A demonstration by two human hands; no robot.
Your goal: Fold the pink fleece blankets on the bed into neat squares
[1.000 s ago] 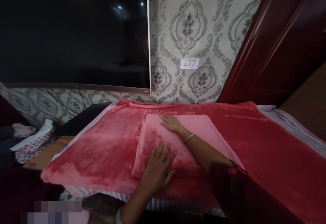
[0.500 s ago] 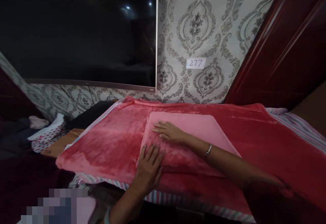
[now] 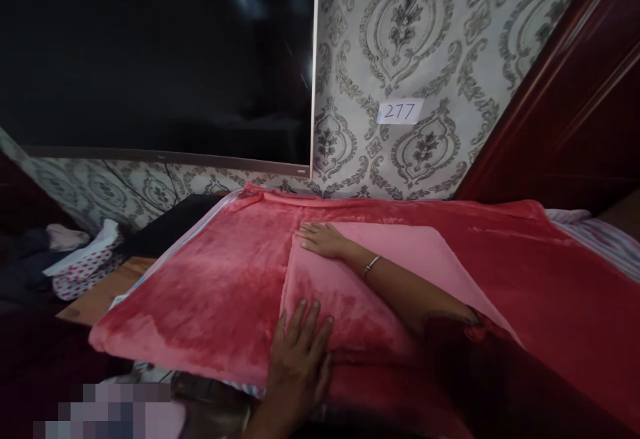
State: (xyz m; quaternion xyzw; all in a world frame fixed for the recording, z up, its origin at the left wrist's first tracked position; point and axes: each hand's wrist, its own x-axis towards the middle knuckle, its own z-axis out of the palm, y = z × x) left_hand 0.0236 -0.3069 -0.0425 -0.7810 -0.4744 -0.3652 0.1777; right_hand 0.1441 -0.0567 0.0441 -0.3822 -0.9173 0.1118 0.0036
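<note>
A square of folded pink plush fabric [image 3: 405, 242] lies on a spread red plush blanket [image 3: 210, 272]. My right hand [image 3: 323, 239] rests flat on the folded fabric near its far left corner, fingers stretched out. Nearer to me, my left hand [image 3: 303, 352] lies on the fabric's near left edge, palm down with the fingers apart. Neither hand grips anything. Darker brushed patches show on the nap between the hands. My right forearm hides part of the folded square.
A large black television screen [image 3: 160, 59] is behind at left. A paper marked 277 [image 3: 400, 111] sticks to the patterned wall [image 3: 345, 79]. Dark red wood panelling [image 3: 565, 106] stands at right. Dotted cloth [image 3: 85, 276] lies beside a wooden board [image 3: 107, 292] at left.
My right hand has slid away from me over the folded fabric toward its far left corner. My left hand remains at the near left edge. The view has shifted slightly.
</note>
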